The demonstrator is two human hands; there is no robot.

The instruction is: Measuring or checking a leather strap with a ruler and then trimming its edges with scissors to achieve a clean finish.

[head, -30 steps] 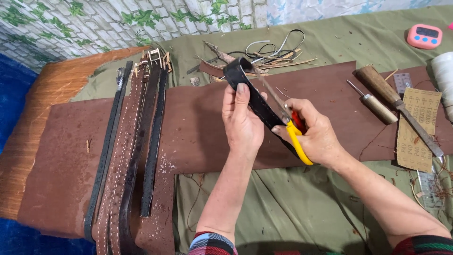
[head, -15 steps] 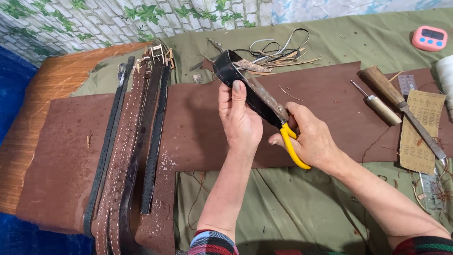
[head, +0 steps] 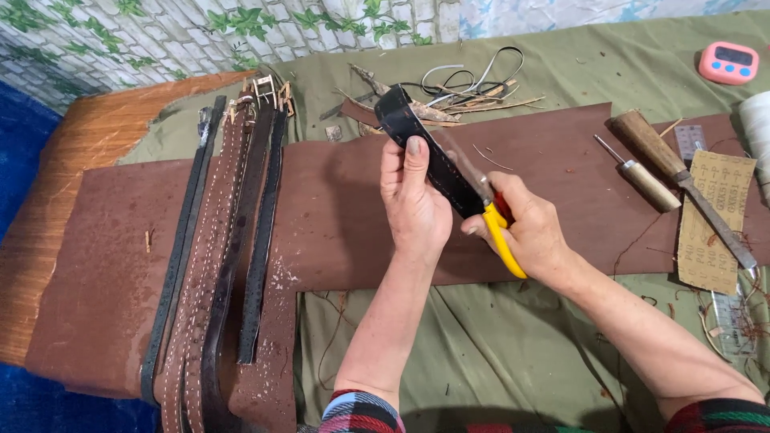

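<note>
My left hand [head: 413, 204] grips a black leather strap [head: 417, 144] that rises up and away from me, its far end curled over. My right hand [head: 529, 228] holds a pair of scissors with yellow and red handles [head: 501, 232]; the blades run along the strap's right edge. Both hands hover above a large sheet of brown leather [head: 345, 216] that lies across the table.
Several leather belts [head: 228, 248] lie side by side on the left. Leather scraps and cords [head: 461, 88] sit at the back. Wooden-handled tools [head: 650, 148], a sandpaper piece [head: 710, 216], a pink timer [head: 727, 62] and a white thread spool [head: 758, 120] lie at right on green cloth [head: 513, 353].
The strap and both hands have shifted slightly, and the scissors have slid a little along the strap's edge. The view has moved a bit.
</note>
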